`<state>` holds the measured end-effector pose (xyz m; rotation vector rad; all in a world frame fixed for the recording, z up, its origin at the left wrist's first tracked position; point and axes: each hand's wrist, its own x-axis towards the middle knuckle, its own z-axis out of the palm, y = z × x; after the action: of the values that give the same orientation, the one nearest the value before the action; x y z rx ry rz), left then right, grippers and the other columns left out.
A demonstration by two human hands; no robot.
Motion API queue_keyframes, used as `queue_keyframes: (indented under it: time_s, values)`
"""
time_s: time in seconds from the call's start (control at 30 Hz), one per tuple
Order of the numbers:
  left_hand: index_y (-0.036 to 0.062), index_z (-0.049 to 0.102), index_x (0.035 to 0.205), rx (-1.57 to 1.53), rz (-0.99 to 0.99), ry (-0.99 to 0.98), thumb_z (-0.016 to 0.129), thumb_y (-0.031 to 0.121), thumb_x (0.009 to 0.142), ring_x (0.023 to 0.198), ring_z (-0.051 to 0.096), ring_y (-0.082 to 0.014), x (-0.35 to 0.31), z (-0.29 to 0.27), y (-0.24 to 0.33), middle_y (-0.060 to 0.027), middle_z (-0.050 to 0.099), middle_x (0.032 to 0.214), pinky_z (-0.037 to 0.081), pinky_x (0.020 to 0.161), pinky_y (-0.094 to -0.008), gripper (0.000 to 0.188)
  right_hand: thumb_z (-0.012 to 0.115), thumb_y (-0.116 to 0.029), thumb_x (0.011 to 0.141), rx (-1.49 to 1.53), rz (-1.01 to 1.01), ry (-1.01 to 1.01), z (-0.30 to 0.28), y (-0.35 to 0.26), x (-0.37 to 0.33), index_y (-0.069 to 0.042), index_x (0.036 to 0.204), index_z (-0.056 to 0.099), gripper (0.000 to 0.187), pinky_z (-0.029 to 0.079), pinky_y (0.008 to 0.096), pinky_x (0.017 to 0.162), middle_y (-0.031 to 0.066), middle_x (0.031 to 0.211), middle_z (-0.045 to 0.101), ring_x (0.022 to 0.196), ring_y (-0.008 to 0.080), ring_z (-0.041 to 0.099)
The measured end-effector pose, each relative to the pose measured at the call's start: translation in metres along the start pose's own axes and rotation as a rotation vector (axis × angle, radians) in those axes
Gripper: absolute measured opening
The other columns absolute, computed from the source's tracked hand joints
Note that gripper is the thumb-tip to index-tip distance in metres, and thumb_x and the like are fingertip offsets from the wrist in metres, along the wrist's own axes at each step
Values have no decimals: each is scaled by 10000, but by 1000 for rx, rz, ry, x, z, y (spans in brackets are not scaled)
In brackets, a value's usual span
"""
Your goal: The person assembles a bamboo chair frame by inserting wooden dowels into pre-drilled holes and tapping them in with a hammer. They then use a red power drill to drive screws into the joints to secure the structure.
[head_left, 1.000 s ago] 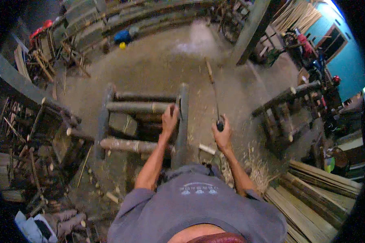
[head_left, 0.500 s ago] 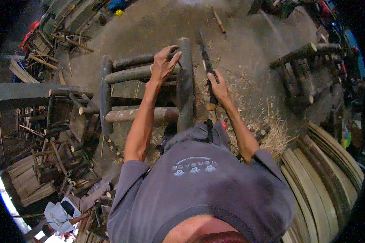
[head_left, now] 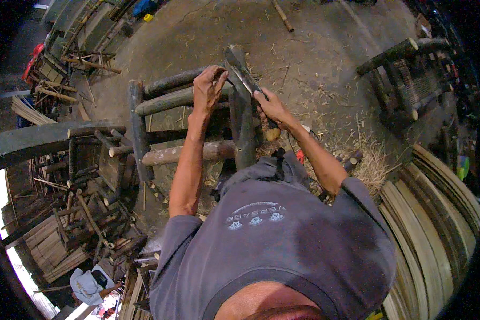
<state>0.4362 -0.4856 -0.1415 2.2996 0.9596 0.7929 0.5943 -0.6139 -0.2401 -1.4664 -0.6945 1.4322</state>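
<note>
A chair-like frame of round, dark-barked poles [head_left: 184, 101] stands in front of me. My left hand [head_left: 207, 89] is over its upper rails, close to the thick right post [head_left: 243, 125]. The fingers and thumb are bent together in a pinch; what lies between them is too small to make out. My right hand [head_left: 274, 110] is wrapped round the dark handle of a long knife [head_left: 244, 77], like a machete, whose pale butt shows below the fist. Its blade slants up and left across the top of that post; whether it touches the wood I cannot tell.
Another pole frame [head_left: 402, 80] stands at the right. Long curved slats [head_left: 426, 229] are stacked at the lower right, near a straw heap [head_left: 376, 173]. Several small pole frames [head_left: 93, 160] crowd the left. A person in a pale top [head_left: 88, 285] is at the lower left.
My right hand has moved slightly left, and the knife has swung from beside the post to across its top. The left hand stays by the post, its fingers drawn closer together.
</note>
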Motion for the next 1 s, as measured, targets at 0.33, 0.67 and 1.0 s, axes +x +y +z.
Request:
queue_keyframes:
  time_s: [0.33,0.67,1.0]
  values:
    - [-2,596,852,-136,-1,74,641,106,826,629,571,-233,3,2,7,-137,593,736,449,594,-294,120,502,-388,920,-26,-95,28,-7,-4,11,-58,1001,509,340,399,285,413,9,592,482,460,110,465]
    - [-8,569,824,-195,-75,58,644,109,831,605,525,-183,-1,0,4,-120,580,698,439,599,-279,139,473,-343,946,29,5,37,-2,-11,0,-78,1026,513,280,380,232,436,-11,658,459,505,76,442]
    - [-8,588,826,-131,-12,21,653,102,814,626,576,-222,1,-5,7,-131,609,720,451,603,-299,128,499,-376,923,-48,-110,26,-4,-23,12,-67,979,491,315,400,275,394,15,597,487,459,111,472]
